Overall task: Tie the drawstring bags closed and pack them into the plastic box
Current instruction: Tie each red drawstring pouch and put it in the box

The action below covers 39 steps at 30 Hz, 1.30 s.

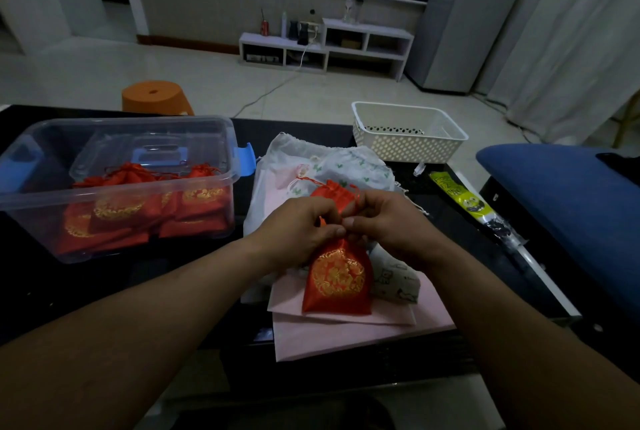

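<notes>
red drawstring bag (337, 277) on pink cloth, right of plastic box (145, 187) | left hand (298, 225), right hand (388, 218) both pinch its neck cord | likely light, soft, slippery satin; grip at gathered neck

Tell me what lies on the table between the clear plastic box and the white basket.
The head view shows a heap of pale drawstring bags between the plastic box and the white basket; dark tabletop shows behind it.

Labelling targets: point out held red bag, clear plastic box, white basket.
held red bag (337, 279), head view, gold-embroidered front
clear plastic box (45, 200), head view, near rim
white basket (412, 150), head view, perforated front wall
</notes>
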Motion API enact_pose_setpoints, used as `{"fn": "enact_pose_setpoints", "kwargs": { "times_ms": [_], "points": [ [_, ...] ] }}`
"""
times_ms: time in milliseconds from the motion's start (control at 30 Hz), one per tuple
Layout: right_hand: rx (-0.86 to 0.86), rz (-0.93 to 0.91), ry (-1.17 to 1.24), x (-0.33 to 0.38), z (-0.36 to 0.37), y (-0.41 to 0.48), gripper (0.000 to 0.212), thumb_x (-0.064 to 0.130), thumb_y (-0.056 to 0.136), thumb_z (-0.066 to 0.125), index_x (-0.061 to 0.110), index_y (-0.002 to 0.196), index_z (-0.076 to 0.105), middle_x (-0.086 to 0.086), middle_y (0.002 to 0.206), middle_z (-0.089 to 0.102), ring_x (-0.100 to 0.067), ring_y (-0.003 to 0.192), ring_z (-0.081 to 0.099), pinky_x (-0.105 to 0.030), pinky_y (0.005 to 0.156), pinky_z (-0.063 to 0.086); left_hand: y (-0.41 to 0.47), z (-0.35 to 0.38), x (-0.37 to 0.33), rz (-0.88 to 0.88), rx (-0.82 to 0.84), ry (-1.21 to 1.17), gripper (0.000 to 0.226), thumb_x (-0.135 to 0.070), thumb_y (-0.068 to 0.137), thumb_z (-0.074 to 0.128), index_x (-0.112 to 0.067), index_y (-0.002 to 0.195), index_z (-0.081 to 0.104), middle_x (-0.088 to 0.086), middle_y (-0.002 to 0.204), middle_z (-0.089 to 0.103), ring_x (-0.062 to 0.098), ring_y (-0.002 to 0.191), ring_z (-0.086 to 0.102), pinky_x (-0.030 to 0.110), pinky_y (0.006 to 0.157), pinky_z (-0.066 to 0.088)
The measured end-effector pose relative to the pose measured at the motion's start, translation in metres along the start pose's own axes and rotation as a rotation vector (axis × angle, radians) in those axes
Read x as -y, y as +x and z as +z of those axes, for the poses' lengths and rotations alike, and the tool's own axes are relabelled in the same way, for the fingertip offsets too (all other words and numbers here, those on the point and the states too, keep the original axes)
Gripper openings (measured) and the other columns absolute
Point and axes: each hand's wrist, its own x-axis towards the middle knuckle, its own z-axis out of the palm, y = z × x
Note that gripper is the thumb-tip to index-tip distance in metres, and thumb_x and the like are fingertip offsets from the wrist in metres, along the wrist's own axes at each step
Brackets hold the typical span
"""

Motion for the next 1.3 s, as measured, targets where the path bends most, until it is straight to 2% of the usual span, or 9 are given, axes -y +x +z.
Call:
{"fn": "enact_pose_setpoints", "kwargs": {
  "times_ms": [133,233,333,567,800,867,967,1067,1300],
  "points": [
    [-0.046,-0.033,-0.059,-0.003,0.004,-0.001,0.01,-0.001,0.091,0.072,0.009,0.091,0.069,-0.013,0.078,0.075,-0.014,0.063,0.067,-0.034,0.063,0.055,0.0,0.003,0.0,-0.001,0.009,0.037,0.018,-0.029,0.093,0.075,-0.032,0.08,0.063,-0.016,0.076,0.06,-0.001,0.073,0.054,0.029,0.066,0.042],
    [-0.114,-0.088,-0.189,-0.005,0.007,0.002,0.021,0.002,0.088,0.075,0.021,0.082,0.07,-0.002,0.073,0.074,-0.008,0.06,0.066,-0.031,0.062,0.055,0.0,0.006,-0.001,0.01,-0.01,0.048,0.021,-0.027,0.093,0.072,-0.029,0.077,0.058,-0.012,0.074,0.058,0.003,0.071,0.053,0.033,0.065,0.044],
    [-0.16,-0.13,-0.314,-0.007,0.009,0.006,0.016,0.007,0.086,0.076,0.022,0.082,0.073,0.004,0.075,0.074,-0.008,0.067,0.068,-0.034,0.069,0.059,-0.001,0.009,-0.002,0.026,-0.037,0.029,0.028,-0.022,0.092,0.069,-0.03,0.074,0.049,-0.009,0.071,0.055,0.008,0.069,0.052,0.037,0.064,0.044],
    [-0.172,-0.166,-0.339,-0.009,0.007,0.005,0.009,0.009,0.082,0.08,0.012,0.081,0.072,-0.006,0.074,0.072,-0.025,0.07,0.068,-0.049,0.07,0.058,0.0,0.016,-0.001,0.008,-0.075,-0.012,0.003,-0.026,0.088,0.064,-0.024,0.086,0.066,-0.006,0.072,0.062,0.012,0.069,0.057,0.045,0.067,0.05],
    [-0.159,-0.136,-0.274,-0.004,0.005,0.001,0.02,0.008,0.086,0.079,0.023,0.076,0.071,-0.003,0.073,0.074,-0.024,0.07,0.072,-0.048,0.074,0.061,0.004,0.004,-0.001,0.012,0.003,-0.02,0.01,-0.026,0.095,0.07,-0.019,0.088,0.07,-0.005,0.083,0.068,0.015,0.08,0.063,0.041,0.074,0.052],
    [-0.137,-0.109,-0.224,-0.002,0.004,-0.002,0.015,0.005,0.088,0.076,0.017,0.081,0.072,-0.009,0.076,0.076,-0.03,0.072,0.073,-0.049,0.073,0.061,0.004,-0.001,-0.003,0.016,0.04,-0.004,0.012,-0.025,0.096,0.071,-0.017,0.088,0.067,-0.003,0.082,0.066,0.014,0.079,0.062,0.038,0.073,0.051],
    [-0.124,-0.096,-0.218,0.0,0.004,-0.003,0.017,0.004,0.089,0.075,0.017,0.079,0.07,-0.009,0.077,0.076,-0.022,0.069,0.073,-0.047,0.073,0.06,0.003,-0.003,-0.005,0.044,0.06,0.02,0.014,-0.025,0.097,0.069,-0.017,0.087,0.064,-0.002,0.081,0.064,0.014,0.076,0.059,0.034,0.069,0.048],
    [-0.139,-0.101,-0.241,-0.002,0.005,-0.002,0.014,0.006,0.088,0.077,0.014,0.08,0.069,-0.008,0.079,0.076,-0.026,0.073,0.074,-0.048,0.074,0.061,0.001,0.001,-0.007,0.052,0.021,0.034,0.01,-0.022,0.095,0.068,-0.019,0.087,0.062,-0.004,0.078,0.061,0.014,0.073,0.057,0.037,0.067,0.047],
    [-0.14,-0.103,-0.252,-0.007,0.005,0.001,0.008,0.013,0.086,0.079,0.013,0.085,0.071,-0.005,0.077,0.076,-0.022,0.073,0.073,-0.048,0.075,0.062,0.005,-0.001,-0.002,0.02,0.057,0.0,0.007,-0.025,0.097,0.069,-0.02,0.091,0.07,-0.003,0.086,0.068,0.015,0.082,0.063,0.041,0.076,0.054]
  ]
}}
